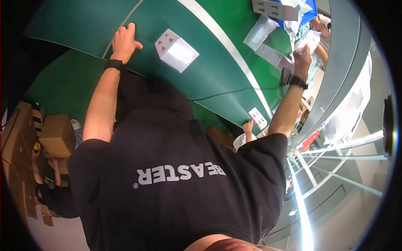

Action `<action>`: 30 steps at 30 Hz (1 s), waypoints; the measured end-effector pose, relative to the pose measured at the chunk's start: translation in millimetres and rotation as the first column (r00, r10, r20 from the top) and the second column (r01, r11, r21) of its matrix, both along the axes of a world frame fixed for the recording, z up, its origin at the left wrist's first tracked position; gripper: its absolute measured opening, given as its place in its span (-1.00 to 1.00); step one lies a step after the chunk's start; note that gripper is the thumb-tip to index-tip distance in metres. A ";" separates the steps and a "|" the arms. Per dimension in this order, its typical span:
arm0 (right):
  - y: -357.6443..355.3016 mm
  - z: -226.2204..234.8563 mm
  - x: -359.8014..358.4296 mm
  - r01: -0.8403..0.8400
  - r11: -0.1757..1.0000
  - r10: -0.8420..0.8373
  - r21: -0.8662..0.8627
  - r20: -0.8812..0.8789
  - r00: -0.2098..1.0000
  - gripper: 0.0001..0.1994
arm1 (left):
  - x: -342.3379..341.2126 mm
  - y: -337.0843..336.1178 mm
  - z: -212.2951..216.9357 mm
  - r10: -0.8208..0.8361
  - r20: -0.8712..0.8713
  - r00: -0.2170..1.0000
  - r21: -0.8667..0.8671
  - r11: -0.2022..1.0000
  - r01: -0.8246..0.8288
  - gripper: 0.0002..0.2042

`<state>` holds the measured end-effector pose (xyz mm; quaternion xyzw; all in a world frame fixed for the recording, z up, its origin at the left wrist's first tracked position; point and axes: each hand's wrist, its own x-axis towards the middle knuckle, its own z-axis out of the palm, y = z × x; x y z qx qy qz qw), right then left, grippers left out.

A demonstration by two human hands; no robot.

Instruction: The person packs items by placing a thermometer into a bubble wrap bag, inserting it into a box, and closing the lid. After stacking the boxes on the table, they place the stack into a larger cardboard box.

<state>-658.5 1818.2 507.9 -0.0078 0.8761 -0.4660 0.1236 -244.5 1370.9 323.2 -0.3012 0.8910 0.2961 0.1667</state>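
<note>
My left hand [125, 43] rests on the green tabletop [161, 19] with its thumb apart from the fingers, holding nothing. Just right of it stands a white box [177, 52] with small dark pictures on one face. Over at the far right, my right hand [302, 62] has its fingers closed on a crumpled white plastic packet [309, 40]. Close by lie a roll of clear bubble wrap [261, 32] and a long white box [272, 56]. A blue bin [310, 16] with more wrapped packets is behind the packet.
Another white box [274, 9] sits by the bin. Two other people's hands show: one [248, 126] beside a white box [258, 117], another [323, 27] beyond the bin. A black cable [228, 91] crosses the table. Cardboard boxes [57, 134] stand at lower left, near a person.
</note>
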 end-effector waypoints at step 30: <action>-68.6 -196.1 94.5 0.097 0.872 -0.149 0.480 0.072 0.986 -0.18 | -22.9 33.5 7.1 -0.029 0.023 0.999 -0.009 1.000 0.029 -0.28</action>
